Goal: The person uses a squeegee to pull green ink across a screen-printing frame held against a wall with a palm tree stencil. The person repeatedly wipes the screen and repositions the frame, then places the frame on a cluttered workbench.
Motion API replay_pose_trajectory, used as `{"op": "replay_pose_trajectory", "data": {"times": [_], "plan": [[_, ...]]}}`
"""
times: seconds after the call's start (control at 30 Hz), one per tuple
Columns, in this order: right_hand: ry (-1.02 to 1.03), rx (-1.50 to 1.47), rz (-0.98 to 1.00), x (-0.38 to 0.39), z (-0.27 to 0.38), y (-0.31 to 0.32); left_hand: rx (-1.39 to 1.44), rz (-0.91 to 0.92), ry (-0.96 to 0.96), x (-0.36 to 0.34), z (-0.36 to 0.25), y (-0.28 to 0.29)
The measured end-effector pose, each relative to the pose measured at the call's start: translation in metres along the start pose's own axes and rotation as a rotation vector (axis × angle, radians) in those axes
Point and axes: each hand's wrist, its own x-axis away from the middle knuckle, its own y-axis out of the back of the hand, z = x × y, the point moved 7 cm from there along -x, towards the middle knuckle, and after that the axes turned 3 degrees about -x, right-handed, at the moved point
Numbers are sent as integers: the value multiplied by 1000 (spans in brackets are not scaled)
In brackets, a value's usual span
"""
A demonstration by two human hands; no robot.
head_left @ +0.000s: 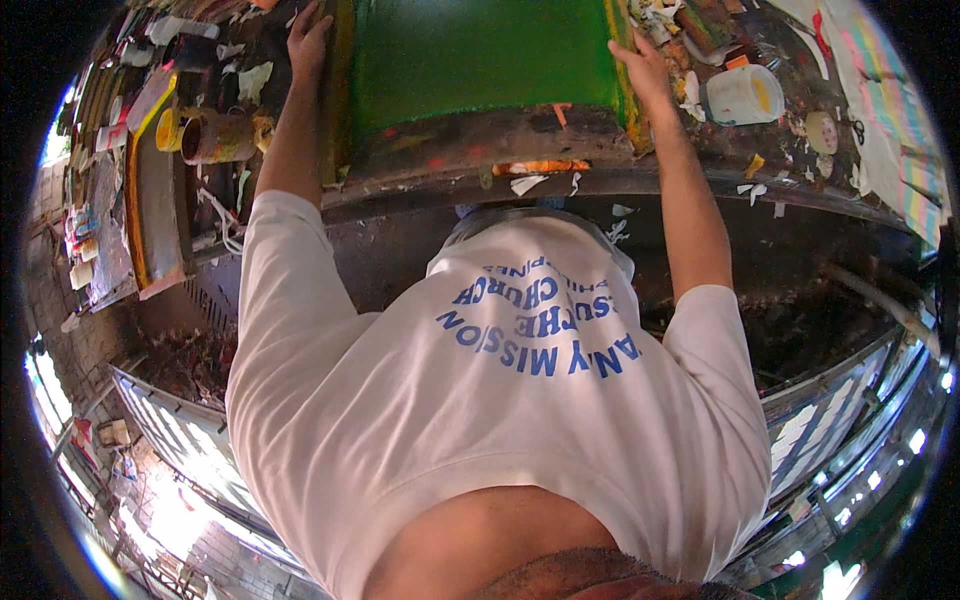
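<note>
A screen printing frame [480,60] with a green mesh and yellow-stained side bars lies on the dark, paint-stained table, its far end cut off by the top of the picture. My left hand [308,48] grips its left bar, with the fingertips partly out of view at the top edge. On the opposite side, my right hand [645,72] is closed on the right bar, thumb over the bar toward the mesh. Both arms reach straight forward.
A white plastic tub [745,95] stands right of the frame among paper scraps. Paint-stained containers [218,137] sit to the left, near a yellow-edged board [160,190]. An orange-stained strip [540,168] lies at the table's front edge. Striped cloth [890,110] hangs at the far right.
</note>
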Motion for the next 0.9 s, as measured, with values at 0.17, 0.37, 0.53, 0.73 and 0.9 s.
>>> {"op": "replay_pose_trajectory", "data": {"times": [0.17, 0.37, 0.53, 0.73, 0.9], "plan": [[-48, 77, 3, -9, -16, 2, -349, 93, -30, 17, -50, -28], [-128, 171, 72, -24, -19, 0, -370, 170, 491, 49, -109, -31], [-117, 112, 68, -24, -19, -7, -337, 266, 657, 81, -130, -3], [-24, 286, 219, -26, -17, 14, -592, 266, 454, 138, -115, -1], [18, 322, 299, -27, -20, 9, -689, 19, 490, 159, -85, 25]]}}
